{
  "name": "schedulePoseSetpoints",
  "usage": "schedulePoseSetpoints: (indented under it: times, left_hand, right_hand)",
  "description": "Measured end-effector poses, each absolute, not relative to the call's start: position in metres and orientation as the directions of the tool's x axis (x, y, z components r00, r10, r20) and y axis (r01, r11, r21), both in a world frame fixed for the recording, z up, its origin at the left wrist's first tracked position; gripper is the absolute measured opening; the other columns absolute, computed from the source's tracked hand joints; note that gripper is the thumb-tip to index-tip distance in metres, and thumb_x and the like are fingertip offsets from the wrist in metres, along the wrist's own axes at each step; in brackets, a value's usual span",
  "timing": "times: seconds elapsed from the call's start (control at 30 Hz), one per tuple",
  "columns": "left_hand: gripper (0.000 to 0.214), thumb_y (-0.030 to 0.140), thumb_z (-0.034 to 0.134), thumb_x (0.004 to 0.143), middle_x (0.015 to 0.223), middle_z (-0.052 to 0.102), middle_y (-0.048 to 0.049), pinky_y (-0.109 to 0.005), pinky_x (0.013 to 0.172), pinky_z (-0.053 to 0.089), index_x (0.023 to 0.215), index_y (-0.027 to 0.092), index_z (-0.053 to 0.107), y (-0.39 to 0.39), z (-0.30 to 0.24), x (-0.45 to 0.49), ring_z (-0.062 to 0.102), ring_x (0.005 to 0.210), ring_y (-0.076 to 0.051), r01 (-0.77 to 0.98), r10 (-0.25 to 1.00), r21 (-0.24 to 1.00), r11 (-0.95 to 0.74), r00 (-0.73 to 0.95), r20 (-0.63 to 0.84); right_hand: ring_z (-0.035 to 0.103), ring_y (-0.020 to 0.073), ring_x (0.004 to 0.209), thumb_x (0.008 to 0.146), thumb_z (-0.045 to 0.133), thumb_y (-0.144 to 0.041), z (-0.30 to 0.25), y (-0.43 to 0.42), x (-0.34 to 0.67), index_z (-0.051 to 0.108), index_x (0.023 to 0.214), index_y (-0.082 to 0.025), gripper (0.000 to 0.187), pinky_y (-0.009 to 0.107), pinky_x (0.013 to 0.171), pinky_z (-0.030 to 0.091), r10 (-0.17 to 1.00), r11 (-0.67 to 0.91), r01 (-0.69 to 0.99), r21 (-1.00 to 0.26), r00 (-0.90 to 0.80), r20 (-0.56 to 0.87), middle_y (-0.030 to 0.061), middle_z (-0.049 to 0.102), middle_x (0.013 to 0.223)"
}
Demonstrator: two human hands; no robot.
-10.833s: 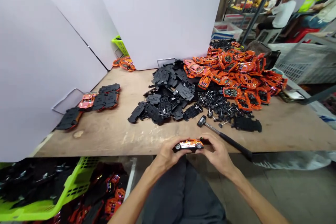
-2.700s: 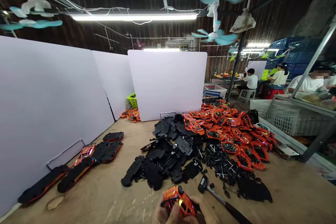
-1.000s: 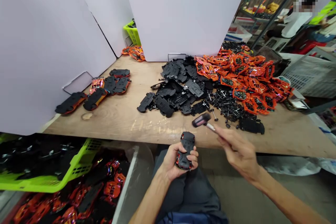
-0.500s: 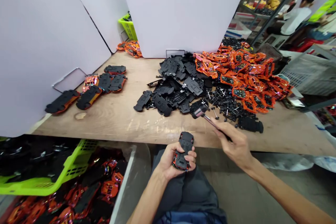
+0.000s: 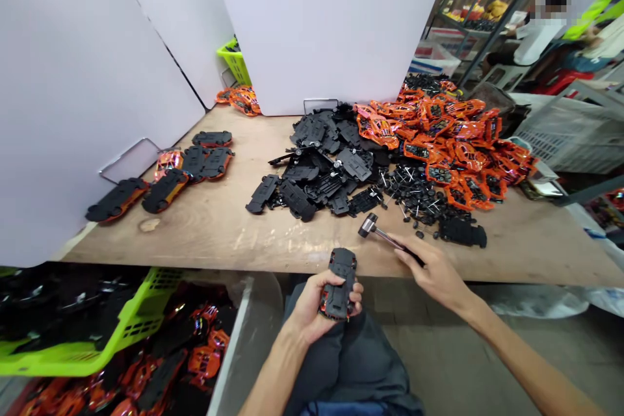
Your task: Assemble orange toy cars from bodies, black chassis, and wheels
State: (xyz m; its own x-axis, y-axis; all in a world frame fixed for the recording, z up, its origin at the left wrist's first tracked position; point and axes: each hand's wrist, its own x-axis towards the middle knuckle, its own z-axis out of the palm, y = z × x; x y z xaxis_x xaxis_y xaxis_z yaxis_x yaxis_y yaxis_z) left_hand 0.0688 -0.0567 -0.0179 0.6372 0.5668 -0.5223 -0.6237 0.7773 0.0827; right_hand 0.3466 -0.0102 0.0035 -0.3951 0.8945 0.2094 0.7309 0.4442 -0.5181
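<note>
My left hand (image 5: 316,309) grips a toy car (image 5: 340,283) turned underside up, its black base showing and orange body beneath, held over my lap just below the table's front edge. My right hand (image 5: 431,272) is closed round the handle of a small hammer (image 5: 377,231). The hammer's metal head sits low over the wooden table (image 5: 209,227), a little right of and beyond the car.
A heap of black car bases (image 5: 316,172), loose axles with wheels (image 5: 414,198) and a pile of orange car bodies (image 5: 448,136) cover the table's far right. Several assembled cars (image 5: 166,179) lie at left by white boards. Green baskets (image 5: 92,331) stand at lower left. People sit far right.
The hammer in my right hand has come down from a raised swing to low over the table. My left hand keeps the upturned car in about the same spot.
</note>
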Motion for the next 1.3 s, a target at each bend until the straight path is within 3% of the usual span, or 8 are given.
schedulePoseSetpoints:
  times: [0.13,0.3,0.37,0.5,0.67,1.0,1.17,1.3]
  left_hand:
    - [0.039,0.030,0.085,0.078,0.106,0.074,-0.0135,-0.032,0.080,0.055,0.109,0.009,0.073,-0.077,-0.010,0.068,0.069,0.087,-0.021,-0.492,0.741,0.556,0.669,0.392,-0.545]
    - [0.057,0.030,0.097,0.062,0.110,0.077,-0.0080,-0.040,0.103,0.052,0.112,0.017,0.072,-0.061,0.002,0.069,0.072,0.107,-0.027,-0.600,0.929,0.732,0.322,0.049,-0.368]
    - [0.054,0.029,0.097,0.062,0.113,0.078,-0.0106,-0.044,0.105,0.052,0.109,0.016,0.073,-0.044,0.005,0.062,0.072,0.110,-0.030,-0.514,0.955,0.812,0.275,0.045,-0.295]
    - [0.039,0.028,0.091,0.072,0.116,0.078,-0.0116,-0.043,0.103,0.054,0.108,0.019,0.078,-0.014,0.008,0.040,0.072,0.110,-0.030,-0.053,0.968,0.984,0.169,0.199,-0.155]
    - [0.038,0.024,0.085,0.078,0.119,0.075,-0.0102,-0.041,0.107,0.050,0.116,0.026,0.080,-0.001,-0.007,0.043,0.069,0.116,-0.030,0.232,0.957,0.970,-0.068,0.291,-0.003]
    - [0.031,0.028,0.082,0.082,0.114,0.081,-0.0073,-0.039,0.099,0.055,0.113,0.024,0.080,-0.010,-0.021,0.057,0.075,0.105,-0.029,0.224,0.984,0.973,0.051,0.156,-0.088]
    - [0.032,0.029,0.086,0.078,0.108,0.081,-0.0074,-0.037,0.093,0.058,0.108,0.021,0.079,-0.009,-0.015,0.049,0.075,0.100,-0.027,0.152,0.979,0.984,0.092,0.169,-0.118]
    - [0.039,0.032,0.087,0.074,0.101,0.080,-0.0057,-0.033,0.087,0.057,0.110,0.021,0.075,-0.014,-0.004,0.046,0.074,0.092,-0.024,0.327,0.976,0.940,-0.098,0.214,0.027]
  right_hand:
    - [0.063,0.0305,0.120,0.106,0.052,-0.032,0.002,-0.011,0.327,0.070,0.129,-0.026,0.030,0.053,0.107,0.049,0.919,0.352,0.744,-0.568,-0.160,0.361,0.0130,0.068,0.124]
    - [0.067,0.0267,0.121,0.093,0.075,-0.046,0.001,-0.050,0.270,0.053,0.137,-0.027,0.053,0.039,0.102,0.057,0.970,0.148,0.205,-0.968,-0.221,0.102,0.0115,0.066,0.133]
    - [0.070,0.0253,0.114,0.092,0.077,-0.042,-0.006,-0.052,0.254,0.057,0.126,-0.026,0.043,0.036,0.098,0.059,0.982,0.120,0.143,-0.982,-0.159,0.097,0.0090,0.070,0.124]
    - [0.070,0.0264,0.111,0.094,0.073,-0.032,-0.019,-0.029,0.259,0.067,0.115,-0.024,0.023,0.041,0.101,0.056,0.954,0.297,0.315,-0.901,-0.126,0.271,0.0080,0.073,0.115]
    - [0.072,0.0269,0.107,0.090,0.078,-0.033,-0.029,-0.015,0.277,0.068,0.119,-0.023,0.032,0.041,0.097,0.058,0.961,0.270,0.393,-0.879,-0.163,0.222,0.0083,0.075,0.116]
    - [0.071,0.0255,0.102,0.099,0.064,-0.025,-0.026,-0.014,0.264,0.068,0.113,-0.023,0.014,0.038,0.091,0.059,0.938,0.346,0.351,-0.870,-0.117,0.326,0.0089,0.074,0.106]
    - [0.069,0.0249,0.113,0.099,0.061,-0.019,-0.003,-0.018,0.272,0.058,0.133,-0.025,0.034,0.039,0.100,0.058,0.908,0.413,0.340,-0.845,-0.221,0.355,0.0094,0.070,0.122]
    - [0.066,0.0268,0.121,0.101,0.052,-0.009,0.021,-0.035,0.266,0.041,0.151,-0.025,0.055,0.043,0.104,0.058,0.828,0.558,0.382,-0.737,-0.312,0.465,0.0129,0.066,0.131]
